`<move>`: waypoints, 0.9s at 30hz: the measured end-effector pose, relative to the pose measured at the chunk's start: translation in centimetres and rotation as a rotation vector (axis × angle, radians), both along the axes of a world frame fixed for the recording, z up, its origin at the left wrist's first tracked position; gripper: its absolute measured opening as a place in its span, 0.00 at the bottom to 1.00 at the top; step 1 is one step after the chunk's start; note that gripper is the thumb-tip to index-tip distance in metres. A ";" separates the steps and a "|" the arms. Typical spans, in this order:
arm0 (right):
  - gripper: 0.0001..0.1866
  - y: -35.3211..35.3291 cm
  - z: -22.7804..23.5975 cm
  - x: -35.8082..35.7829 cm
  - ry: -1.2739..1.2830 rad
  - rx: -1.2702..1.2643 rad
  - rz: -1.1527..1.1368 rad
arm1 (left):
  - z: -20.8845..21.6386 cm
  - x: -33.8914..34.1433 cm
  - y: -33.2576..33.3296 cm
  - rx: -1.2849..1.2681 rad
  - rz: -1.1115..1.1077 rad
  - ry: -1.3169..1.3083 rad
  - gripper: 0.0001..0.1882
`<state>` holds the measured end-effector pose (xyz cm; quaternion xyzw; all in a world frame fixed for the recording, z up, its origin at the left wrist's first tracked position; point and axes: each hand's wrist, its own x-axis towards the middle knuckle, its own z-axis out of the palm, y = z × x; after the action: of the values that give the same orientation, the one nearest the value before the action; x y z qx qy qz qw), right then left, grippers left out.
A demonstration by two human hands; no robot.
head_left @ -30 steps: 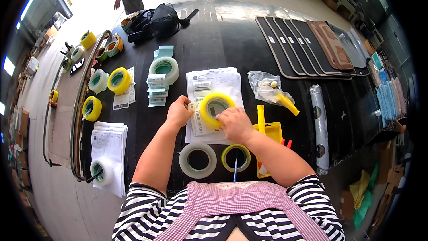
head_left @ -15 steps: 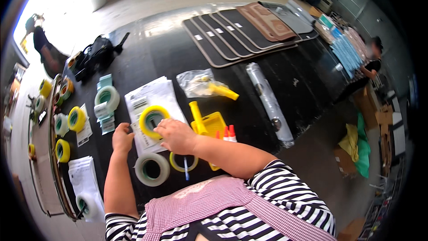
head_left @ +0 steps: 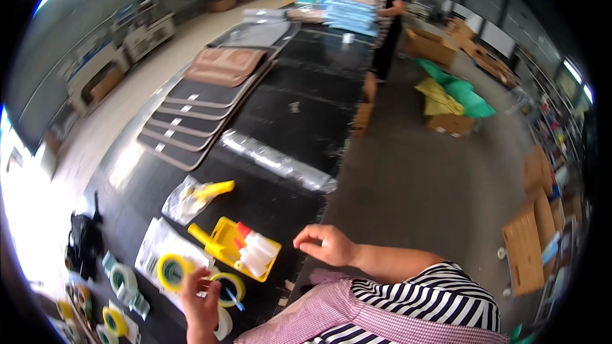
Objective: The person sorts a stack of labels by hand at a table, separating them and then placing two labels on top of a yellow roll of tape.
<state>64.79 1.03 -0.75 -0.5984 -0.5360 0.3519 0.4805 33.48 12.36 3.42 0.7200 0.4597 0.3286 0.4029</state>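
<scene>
My left hand [head_left: 201, 298] hovers by a yellow tape roll [head_left: 172, 271], its fingers bent and apart with nothing visible in them. That roll lies on a stack of printed papers [head_left: 153, 240]. Close to the hand are a flatter yellow-rimmed roll [head_left: 237, 280] with a blue pen [head_left: 234, 299] across it and a partly hidden white tape roll [head_left: 224, 323]. My right hand [head_left: 328, 246] is raised near the table's right edge, loosely curved and empty. Left of it sits a yellow tray [head_left: 224, 226] holding white bottles [head_left: 258, 251] with red caps. A yellow handle [head_left: 205, 239] rests against the tray.
On the black table [head_left: 280, 121] lie a clear plastic-wrapped roll [head_left: 274, 160], dark mats [head_left: 191, 129], a brown mat [head_left: 224, 67] and a bagged yellow tool [head_left: 213, 191]. A black bag [head_left: 83, 242] is at left. A co-worker [head_left: 389, 19] stands beside stacked blue bundles [head_left: 350, 16].
My view has swung to the right. My right hand has left the yellow tape roll and moved right, past the tray. My left hand is now nearer that roll.
</scene>
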 end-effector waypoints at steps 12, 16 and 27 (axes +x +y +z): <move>0.08 -17.4 -4.6 13.6 0.348 -0.003 -0.349 | 0.0 23.1 -6.6 -0.118 -0.749 0.314 0.21; 0.07 -22.0 -6.7 21.8 0.405 0.001 -0.383 | -6.6 32.1 -6.6 0.092 -0.589 0.495 0.27; 0.06 -31.6 -5.8 46.2 0.502 0.003 -0.692 | -6.8 46.6 3.1 -0.204 0.247 1.004 0.47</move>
<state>111.00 -30.58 -6.50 -0.6381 -0.1705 0.3039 0.6866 80.07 15.45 -3.38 0.6865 0.7071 -0.0583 0.1594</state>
